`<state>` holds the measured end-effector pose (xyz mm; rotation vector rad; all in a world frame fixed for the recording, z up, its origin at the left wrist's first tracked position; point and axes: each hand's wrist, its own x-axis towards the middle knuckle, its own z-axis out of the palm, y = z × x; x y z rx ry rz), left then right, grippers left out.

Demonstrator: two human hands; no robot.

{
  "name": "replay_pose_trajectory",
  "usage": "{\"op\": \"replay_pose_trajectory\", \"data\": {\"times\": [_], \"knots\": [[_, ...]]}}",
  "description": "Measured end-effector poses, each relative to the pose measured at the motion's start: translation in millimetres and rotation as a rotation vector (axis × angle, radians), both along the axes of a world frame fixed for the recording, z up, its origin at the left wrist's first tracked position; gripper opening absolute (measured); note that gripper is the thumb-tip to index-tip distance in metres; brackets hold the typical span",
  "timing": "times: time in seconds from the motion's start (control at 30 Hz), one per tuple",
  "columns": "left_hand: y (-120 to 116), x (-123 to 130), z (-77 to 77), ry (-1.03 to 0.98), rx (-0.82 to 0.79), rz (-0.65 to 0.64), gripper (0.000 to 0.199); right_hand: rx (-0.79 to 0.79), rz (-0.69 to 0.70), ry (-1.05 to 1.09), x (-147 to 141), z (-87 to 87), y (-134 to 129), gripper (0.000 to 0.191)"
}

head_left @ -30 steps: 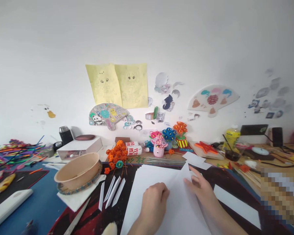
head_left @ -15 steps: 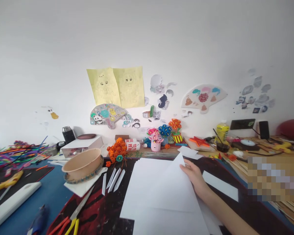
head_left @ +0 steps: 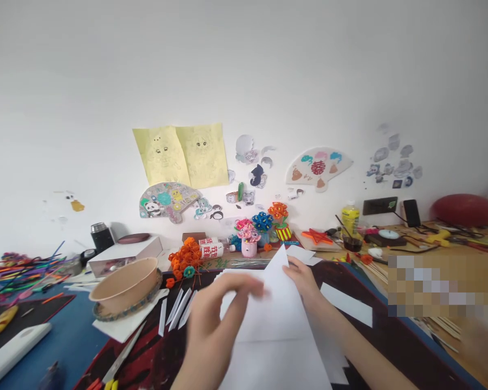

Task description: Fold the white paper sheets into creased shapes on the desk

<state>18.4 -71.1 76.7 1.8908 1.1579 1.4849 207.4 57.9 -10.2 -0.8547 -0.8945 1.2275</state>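
A white sheet of paper (head_left: 268, 319) has its top corner raised and a faint crease across its lower part. My right hand (head_left: 303, 279) pinches that sheet near the raised corner, fingers behind it. In front of the paper is my left hand (head_left: 217, 319), curved, with thumb and index finger bent toward each other. Motion blurs its fingertips, and I cannot tell whether they touch each other or the sheet. More white paper lies underneath, partly hidden by my hands. Several narrow folded paper strips (head_left: 180, 309) lie to the left.
Scissors (head_left: 124, 355) lie at the lower left, near a peach bowl (head_left: 124, 287). A cut paper piece (head_left: 347, 304) rests to the right. Orange craft flowers (head_left: 185, 257) and a pink flower pot (head_left: 249, 248) stand along the back. A yellow bottle (head_left: 350, 216) is at the back right.
My left hand has come into view from below, in front of the paper. My right hand still holds the sheet's corner. The whole view has shifted slightly.
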Motion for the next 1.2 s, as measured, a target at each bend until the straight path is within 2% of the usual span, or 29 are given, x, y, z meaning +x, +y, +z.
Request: {"op": "replay_pose_trajectory", "data": {"times": [0.07, 0.1, 0.17, 0.23, 0.33, 0.47, 0.6, 0.73, 0.97, 1.2], "knots": [[45, 4, -1.7, 0.191, -0.076, 0.082, 0.031, 0.022, 0.01, 0.023, -2, 10.1, 11, 0.042], [67, 5, -5.0, 0.356, -0.138, 0.154, 0.036, 0.031, 0.01, 0.034, -3, 14.8, 16, 0.042], [103, 6, -14.6, 0.42, -0.226, 0.18, 0.03, 0.041, 0.014, 0.054, -7, 22.1, 28, 0.043], [128, 5, -24.7, 0.474, -0.289, 0.174, 0.016, 0.038, 0.018, 0.064, -10, 25.6, 37, 0.043], [150, 2, -32.4, 0.54, -0.326, 0.153, 0.02, 0.012, 0.049, 0.049, -14, 25.3, 47, 0.041], [165, 0, -25.8, 0.595, -0.322, 0.087, 0.023, -0.022, 0.095, -0.001, -17, 24.4, 59, 0.037], [178, 11, -15.6, 0.557, -0.255, 0.108, 0.019, -0.017, 0.106, -0.034, -23, 27.9, 70, 0.04], [185, 23, -16.2, 0.509, -0.217, 0.081, 0.023, 0.015, 0.085, -0.057, -24, 32.2, 75, 0.043], [185, 16, -22.3, 0.561, -0.25, -0.02, 0.02, 0.031, -0.121, -0.002, 7, 37.5, 89, 0.043], [185, 8, -21.6, 0.65, -0.254, -0.05, 0.016, 0.047, -0.363, 0.072, 40, 32.6, 103, 0.036]]}}
